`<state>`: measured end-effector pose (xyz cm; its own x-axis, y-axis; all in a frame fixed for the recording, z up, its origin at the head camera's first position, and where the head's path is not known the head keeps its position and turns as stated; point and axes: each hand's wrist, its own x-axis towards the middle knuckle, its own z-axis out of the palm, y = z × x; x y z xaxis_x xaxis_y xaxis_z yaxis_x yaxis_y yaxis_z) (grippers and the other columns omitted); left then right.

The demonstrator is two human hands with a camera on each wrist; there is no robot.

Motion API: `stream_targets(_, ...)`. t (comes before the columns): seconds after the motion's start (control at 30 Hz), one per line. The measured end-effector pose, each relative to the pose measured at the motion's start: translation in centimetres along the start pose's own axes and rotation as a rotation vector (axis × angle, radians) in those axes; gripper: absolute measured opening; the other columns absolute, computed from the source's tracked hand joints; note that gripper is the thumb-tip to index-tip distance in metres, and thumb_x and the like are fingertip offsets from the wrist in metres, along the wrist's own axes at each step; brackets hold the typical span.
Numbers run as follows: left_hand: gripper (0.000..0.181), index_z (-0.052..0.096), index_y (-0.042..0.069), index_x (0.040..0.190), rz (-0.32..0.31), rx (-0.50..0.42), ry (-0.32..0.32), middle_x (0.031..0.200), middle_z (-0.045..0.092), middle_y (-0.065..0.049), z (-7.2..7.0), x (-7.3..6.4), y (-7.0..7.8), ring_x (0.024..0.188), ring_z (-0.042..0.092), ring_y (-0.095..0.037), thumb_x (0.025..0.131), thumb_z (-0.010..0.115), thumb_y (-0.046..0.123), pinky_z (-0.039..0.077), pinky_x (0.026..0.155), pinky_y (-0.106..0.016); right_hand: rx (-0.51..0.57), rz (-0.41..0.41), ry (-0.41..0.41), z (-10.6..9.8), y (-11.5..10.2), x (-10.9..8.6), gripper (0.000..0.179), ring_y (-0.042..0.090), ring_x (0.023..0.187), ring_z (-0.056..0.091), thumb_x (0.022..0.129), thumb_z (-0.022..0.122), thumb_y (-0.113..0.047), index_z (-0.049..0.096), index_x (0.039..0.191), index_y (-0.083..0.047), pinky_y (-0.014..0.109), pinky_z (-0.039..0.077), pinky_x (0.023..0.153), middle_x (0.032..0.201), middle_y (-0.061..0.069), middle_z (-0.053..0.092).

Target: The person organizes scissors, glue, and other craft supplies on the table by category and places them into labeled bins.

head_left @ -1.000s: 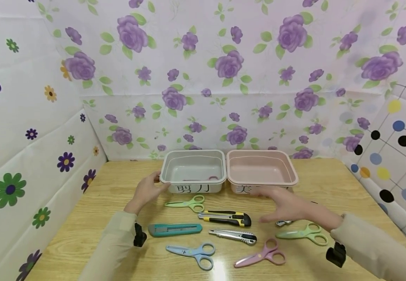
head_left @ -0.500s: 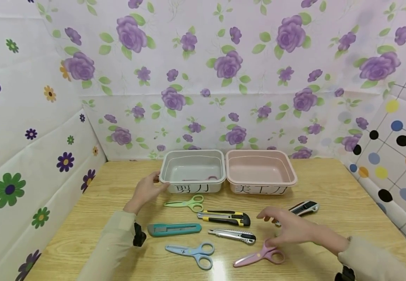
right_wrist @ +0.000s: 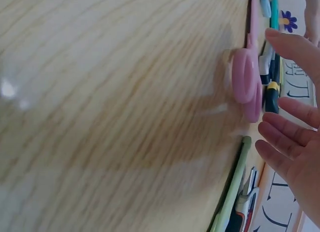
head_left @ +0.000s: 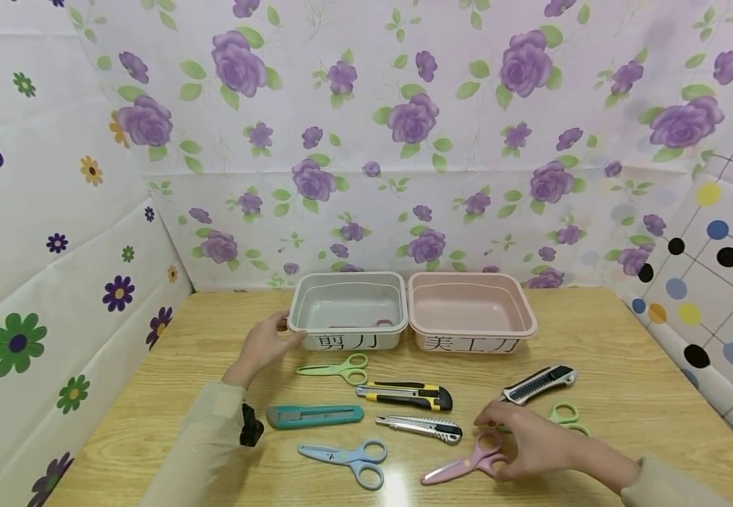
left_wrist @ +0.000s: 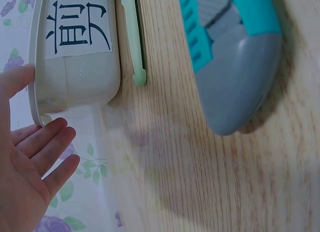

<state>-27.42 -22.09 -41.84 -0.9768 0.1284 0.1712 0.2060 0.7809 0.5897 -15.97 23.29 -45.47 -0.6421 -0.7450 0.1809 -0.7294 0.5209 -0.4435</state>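
Observation:
At the left end of a pale grey plastic basket, my left hand pinches the rim corner between thumb and forefinger. The left wrist view shows its other fingers extended below that rim. My right hand hovers over the handles of pink scissors, thumb and fingers spread with nothing held. In the right wrist view a gap separates its fingers from the pink scissors. Green scissors lie behind the right hand, their blades mostly hidden by it. A silver-and-black utility knife lies just beyond its fingertips.
A pink basket stands against the grey one; both bear black lettering. Across the wooden table lie other green scissors, blue scissors, a yellow-black utility knife, a teal one and a silver one. Part of some scissors shows inside the grey basket.
My right hand has come away from the front of the pink basket, down towards me, to the pink scissors. My left hand has stayed on the grey basket.

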Motion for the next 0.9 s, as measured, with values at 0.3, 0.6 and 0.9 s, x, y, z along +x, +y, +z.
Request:
stream_targets(0.3, 0.063, 0.044, -0.001, 0.131, 0.005, 0.004, 0.003, 0.112, 0.060, -0.020, -0.05, -0.01, -0.01, 0.105, 0.056, -0.036, 0.084, 0.063, 0.036, 0.043, 0.087, -0.053, -0.096, -0.039, -0.031, 0.39, 0.06, -0.12, 0.063, 0.005, 0.092, 0.050, 0.054, 0.083, -0.034, 0.059, 0.109, -0.013, 0.029, 0.048, 0.080, 0.105, -0.009, 0.051)
stream_targets(0.6, 0.062, 0.044, -0.001, 0.131, 0.016, -0.003, 0.010, 0.111, 0.061, -0.019, 0.16, 0.06, -0.25, 0.104, 0.056, -0.035, 0.084, 0.063, 0.035, 0.043, 0.086, -0.053, -0.119, -0.068, -0.046, 0.52, 0.24, -0.01, 0.060, 0.002, 0.085, 0.047, 0.050, 0.083, -0.026, 0.059, 0.104, -0.015, 0.021, 0.046, 0.073, 0.098, -0.012, 0.049)
stream_targets(0.9, 0.062, 0.043, -0.001, 0.132, 0.014, 0.002, 0.011, 0.111, 0.061, -0.019, 0.26, 0.07, -0.32, 0.104, 0.056, -0.035, 0.085, 0.063, 0.034, 0.043, 0.086, -0.053, -0.129, -0.102, -0.029, 0.56, 0.01, 0.18, 0.051, -0.002, 0.075, 0.045, 0.050, 0.080, -0.022, 0.063, 0.098, -0.015, 0.011, 0.040, 0.063, 0.090, -0.011, 0.047)
